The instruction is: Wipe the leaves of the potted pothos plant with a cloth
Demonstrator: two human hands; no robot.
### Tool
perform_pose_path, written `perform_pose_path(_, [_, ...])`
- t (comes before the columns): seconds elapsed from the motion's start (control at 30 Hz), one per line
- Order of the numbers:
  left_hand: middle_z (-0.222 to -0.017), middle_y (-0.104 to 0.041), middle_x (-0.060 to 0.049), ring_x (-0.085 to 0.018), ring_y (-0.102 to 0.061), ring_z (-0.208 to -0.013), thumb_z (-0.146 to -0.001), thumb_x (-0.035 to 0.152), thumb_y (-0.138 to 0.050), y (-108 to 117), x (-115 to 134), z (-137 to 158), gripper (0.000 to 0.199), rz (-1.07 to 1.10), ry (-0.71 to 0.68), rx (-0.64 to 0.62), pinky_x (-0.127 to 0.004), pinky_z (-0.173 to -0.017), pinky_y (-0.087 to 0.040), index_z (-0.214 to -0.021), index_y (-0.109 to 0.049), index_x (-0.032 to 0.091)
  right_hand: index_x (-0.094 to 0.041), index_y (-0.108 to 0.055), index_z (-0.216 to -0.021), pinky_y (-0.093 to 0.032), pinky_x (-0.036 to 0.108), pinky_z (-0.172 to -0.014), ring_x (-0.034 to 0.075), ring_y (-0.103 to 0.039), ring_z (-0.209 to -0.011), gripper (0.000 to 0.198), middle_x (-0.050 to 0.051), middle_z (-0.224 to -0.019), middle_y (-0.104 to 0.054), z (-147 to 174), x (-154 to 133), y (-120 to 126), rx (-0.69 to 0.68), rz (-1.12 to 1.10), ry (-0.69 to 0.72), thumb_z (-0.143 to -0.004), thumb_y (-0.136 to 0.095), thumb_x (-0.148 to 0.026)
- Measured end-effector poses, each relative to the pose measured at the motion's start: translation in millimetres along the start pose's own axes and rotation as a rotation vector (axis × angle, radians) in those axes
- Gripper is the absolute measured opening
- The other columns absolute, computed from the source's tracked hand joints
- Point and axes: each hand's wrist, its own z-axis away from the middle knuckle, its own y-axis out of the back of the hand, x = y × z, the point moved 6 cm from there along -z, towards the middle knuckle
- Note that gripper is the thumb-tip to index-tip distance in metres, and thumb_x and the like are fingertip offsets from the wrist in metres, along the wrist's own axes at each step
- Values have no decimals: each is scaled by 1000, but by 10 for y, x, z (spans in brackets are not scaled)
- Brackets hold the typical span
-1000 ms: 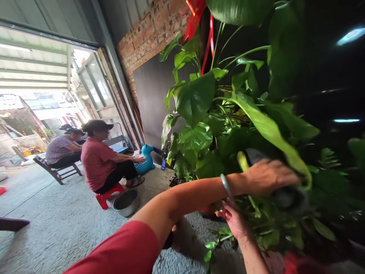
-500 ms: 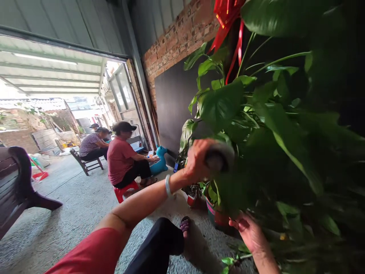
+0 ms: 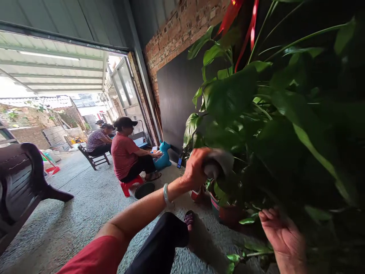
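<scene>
My left hand [image 3: 196,165] is closed round a pale grey, rounded object [image 3: 224,161] with a dark hollow; blur hides its exact kind. It is held up against the leaves of a large green potted plant [image 3: 230,97]. Low on the right, my right hand [image 3: 283,232] is palm up, its fingers curled together among lower stems and leaves. Whether a stem is between those fingers cannot be made out. The plant's pot [image 3: 216,205] stands beneath my left hand, partly covered by foliage.
Cut leaves [image 3: 234,258] lie on the concrete floor by my foot. A person in a red shirt [image 3: 125,154] sits on a red stool [image 3: 128,186] beside a black basin [image 3: 144,190] and a blue animal figure [image 3: 163,156]. A wooden bench [image 3: 34,186] stands left.
My right hand has moved right and slightly up, into the lower foliage. My left hand still grips the grey object, slightly lower in view. The camera view has shifted, revealing the black basin.
</scene>
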Motion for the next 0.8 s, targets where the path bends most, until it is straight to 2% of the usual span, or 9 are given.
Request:
perform_pose_path(0.07, [-108,-73,-8,-24,-66,-102,-73,21,-67,-475,-54,397,39,13,-7,-461,-37,-93,-52,-111,-63,20,-25,-65,-74,-58,28,-58,13,-58,-61,21,-3,-69,-63,-13,-72,63,3,-20,51,-60,-81,-27])
perform_pose_path(0.13, [-103,-73,-7,-24,-67,-98,-72,20,-67,-691,-57,753,38,25,4,-742,-34,-87,-52,-109,-65,21,-27,-66,-79,-59,31,-60,16,-60,-65,18,-2,-73,-65,-45,-67,146,-28,19,47,-64,-77,-27])
perform_pose_path(0.2, [-104,-72,-9,-24,-66,-99,-73,21,-67,-615,-32,807,39,47,42,-698,-34,-87,-53,-112,-64,20,-28,-68,-84,-60,38,-63,20,-64,-72,18,1,-79,-69,-83,-27,247,-21,110,9,-67,-73,-30])
perform_pose_path(0.37, [-117,-68,-11,-27,-63,-108,-75,28,-68,-331,49,274,48,77,25,-257,-42,-98,-52,-121,-58,19,-30,-71,-96,-60,40,-66,22,-67,-82,26,4,-98,-73,-68,-63,276,112,142,43,-71,-67,-26])
perform_pose_path(0.47, [-118,-68,-12,-30,-62,-112,-73,26,-72,-788,-74,289,47,-16,99,-425,-43,-97,-53,-118,-58,19,-29,-70,-88,-58,36,-62,19,-63,-72,17,1,-88,-71,-34,-72,169,49,83,68,-72,-69,-26])
perform_pose_path(0.57, [-110,-70,-12,-31,-65,-105,-66,18,-74,-1307,-264,761,46,-112,255,-834,-39,-84,-56,-110,-61,18,-24,-63,-72,-55,34,-57,16,-55,-59,17,-1,-68,-61,-66,-5,232,5,89,42,-65,-77,-31])
perform_pose_path(0.63, [-105,-70,-10,-30,-67,-100,-63,18,-75,-1405,-277,1044,46,-66,266,-973,-36,-80,-55,-107,-62,18,-23,-61,-69,-55,35,-58,15,-53,-58,23,-1,-64,-57,-112,56,316,-7,123,12,-61,-80,-34])
perform_pose_path(0.7, [-102,-70,-8,-28,-68,-97,-64,26,-78,-1314,-227,1085,45,6,238,-898,-36,-82,-55,-105,-62,19,-23,-63,-74,-56,38,-61,18,-56,-62,22,1,-67,-59,-147,100,352,-20,159,-3,-63,-78,-35])
perform_pose_path(0.8, [-100,-69,-8,-28,-66,-96,-67,36,-78,-1133,-135,790,46,34,191,-608,-38,-87,-54,-106,-62,20,-26,-65,-81,-57,42,-68,23,-63,-75,19,4,-79,-67,-147,128,307,-9,173,-14,-68,-73,-36])
